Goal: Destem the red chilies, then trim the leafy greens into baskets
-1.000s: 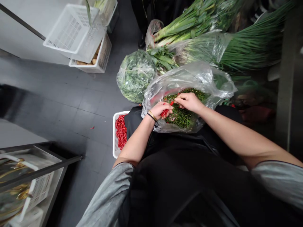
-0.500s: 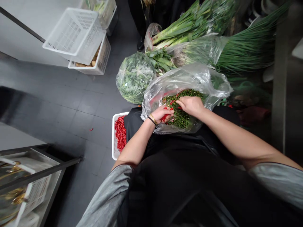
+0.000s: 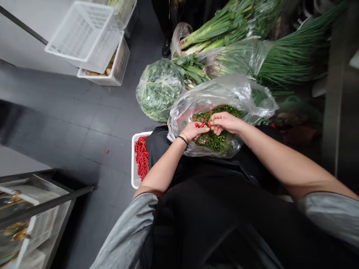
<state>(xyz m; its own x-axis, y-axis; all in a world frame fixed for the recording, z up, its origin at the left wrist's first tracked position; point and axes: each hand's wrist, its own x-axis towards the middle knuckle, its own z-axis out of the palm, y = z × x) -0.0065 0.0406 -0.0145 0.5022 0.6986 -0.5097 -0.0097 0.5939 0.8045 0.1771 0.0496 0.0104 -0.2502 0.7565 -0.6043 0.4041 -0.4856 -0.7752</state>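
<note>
My left hand (image 3: pixel 194 130) is closed around several red chilies (image 3: pixel 199 125), their ends showing above the fingers. Close beside it, my right hand (image 3: pixel 223 122) pinches a red chili (image 3: pixel 209 124) between thumb and fingers. Both hands are over an open clear plastic bag (image 3: pixel 185 106) resting on my lap. Inside the bag lies a heap of thin green stems (image 3: pixel 214 141) with some red among them. A white basket (image 3: pixel 134 158) on the floor by my left leg holds many red chilies (image 3: pixel 142 158).
A bagged bundle of leafy greens (image 3: pixel 159 91) sits ahead. Beyond are leeks (image 3: pixel 215 33) and long green scallions (image 3: pixel 297 52). White crates (image 3: pixel 84 33) stand at upper left, a metal rack (image 3: pixel 64 198) at lower left. One chili (image 3: pixel 106 152) lies on the floor. Another person's leg (image 3: pixel 165 26) shows at the top.
My right hand has lifted slightly and turned, now bringing a red chili up against my left hand's fingers. My left hand has shifted up a little, still holding chilies.
</note>
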